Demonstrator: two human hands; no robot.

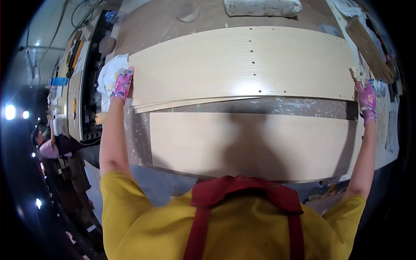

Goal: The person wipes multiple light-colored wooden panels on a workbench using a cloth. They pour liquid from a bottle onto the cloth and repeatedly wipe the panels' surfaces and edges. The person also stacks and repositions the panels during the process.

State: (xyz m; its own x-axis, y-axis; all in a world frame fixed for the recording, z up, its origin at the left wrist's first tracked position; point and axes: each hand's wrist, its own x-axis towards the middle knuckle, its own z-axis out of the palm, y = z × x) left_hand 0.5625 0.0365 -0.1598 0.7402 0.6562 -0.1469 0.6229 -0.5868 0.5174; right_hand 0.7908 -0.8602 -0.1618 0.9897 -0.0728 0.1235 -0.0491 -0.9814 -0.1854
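A long pale wooden panel (190, 65) with a line of small dark holes lies across the far part of the worktable, on top of other thin panels. At its left end is my left hand (123, 83), in a pink patterned glove, its fingers closed on the panel's edge beside a white cloth (112, 71). My right hand (367, 97), also gloved in pink, is by the panel's right end. Its fingers meet a crumpled beige rag (359, 74), and their grip is hard to make out. Nearer me lies a second plain panel (195, 138), under my shadow.
At the far edge rests a white wrapped block (262, 7), with a clear round container (187, 13) to its left. A brown board (368, 50) leans at the right. Shelving with tools (78, 86) stands left, and another person (50, 149) is farther off.
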